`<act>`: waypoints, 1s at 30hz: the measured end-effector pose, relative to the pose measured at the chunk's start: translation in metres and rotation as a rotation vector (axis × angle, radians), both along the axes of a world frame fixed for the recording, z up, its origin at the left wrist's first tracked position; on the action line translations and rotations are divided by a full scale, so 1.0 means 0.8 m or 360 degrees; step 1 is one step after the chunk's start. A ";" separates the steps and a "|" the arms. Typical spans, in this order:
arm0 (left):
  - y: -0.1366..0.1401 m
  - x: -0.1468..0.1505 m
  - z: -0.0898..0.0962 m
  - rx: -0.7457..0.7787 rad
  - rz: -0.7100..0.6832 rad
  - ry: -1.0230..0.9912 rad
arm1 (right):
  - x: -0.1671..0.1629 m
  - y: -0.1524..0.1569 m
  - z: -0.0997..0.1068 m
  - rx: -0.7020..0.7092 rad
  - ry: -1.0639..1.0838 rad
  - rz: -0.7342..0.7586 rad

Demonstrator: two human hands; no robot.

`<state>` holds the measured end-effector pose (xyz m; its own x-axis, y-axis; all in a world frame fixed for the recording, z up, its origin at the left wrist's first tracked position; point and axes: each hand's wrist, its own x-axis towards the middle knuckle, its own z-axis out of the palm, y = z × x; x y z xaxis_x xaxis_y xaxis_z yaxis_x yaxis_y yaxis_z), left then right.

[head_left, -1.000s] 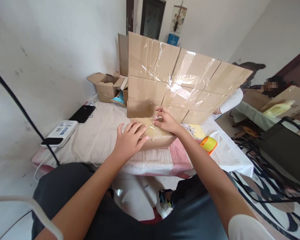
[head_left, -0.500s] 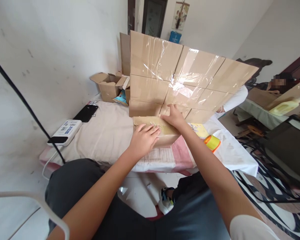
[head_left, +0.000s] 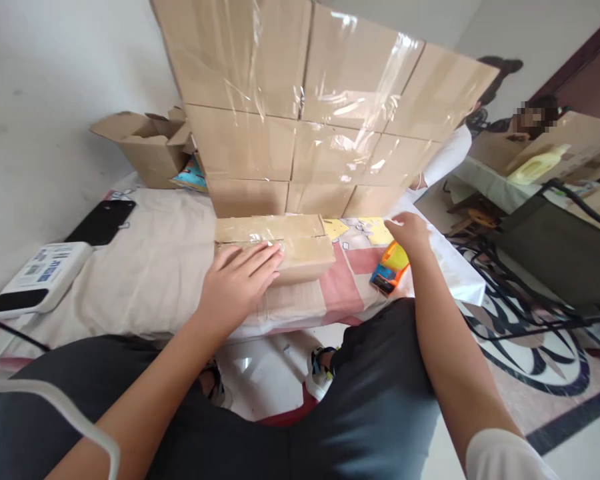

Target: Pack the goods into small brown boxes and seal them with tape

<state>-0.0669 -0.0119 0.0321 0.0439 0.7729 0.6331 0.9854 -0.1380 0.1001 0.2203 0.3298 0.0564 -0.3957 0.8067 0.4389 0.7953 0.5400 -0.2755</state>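
Note:
A small closed cardboard box lies on the cloth-covered table, with clear tape along its top seam. My left hand rests flat on the box's top and near edge, fingers stretched out. To the right, my right hand is in the air just above a tape dispenser in orange, yellow and blue. Its thumb and fingers point left with nothing seen between them. Behind the box stands a tall wall of cardboard panels, crossed by strips of shiny clear tape.
An open cardboard box and a blue packet sit at the back left. Nearer are a black phone and a white device. Another person's white sleeve shows behind the panels. A dark chair stands right.
My right hand has left the small box and moved right, over to the tape dispenser. My left hand stays on the box. The view has shifted right and closer.

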 end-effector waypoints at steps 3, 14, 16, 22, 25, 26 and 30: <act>0.000 0.004 0.001 -0.0019 0.0073 -0.0005 | -0.045 -0.018 -0.021 -0.0229 -0.0216 0.0075; 0.002 -0.012 0.004 -0.0022 0.0100 0.0236 | -0.082 -0.042 -0.050 -0.0640 -0.0116 0.0500; -0.001 -0.025 0.007 -0.0022 0.0051 0.0228 | -0.080 -0.059 -0.044 -0.0848 0.0242 0.0818; -0.005 -0.042 0.005 0.0060 0.0083 0.0181 | -0.098 -0.131 -0.061 -0.1542 0.0807 0.1382; -0.004 -0.039 -0.001 0.0086 0.0110 0.0189 | -0.109 -0.153 -0.072 -0.1655 0.0882 0.1408; -0.003 -0.038 -0.003 0.0098 0.0115 0.0189 | -0.112 -0.157 -0.073 -0.1683 0.0912 0.1397; 0.000 -0.036 -0.007 0.0173 0.0070 0.0180 | -0.114 -0.165 -0.075 -0.1772 0.1004 0.1346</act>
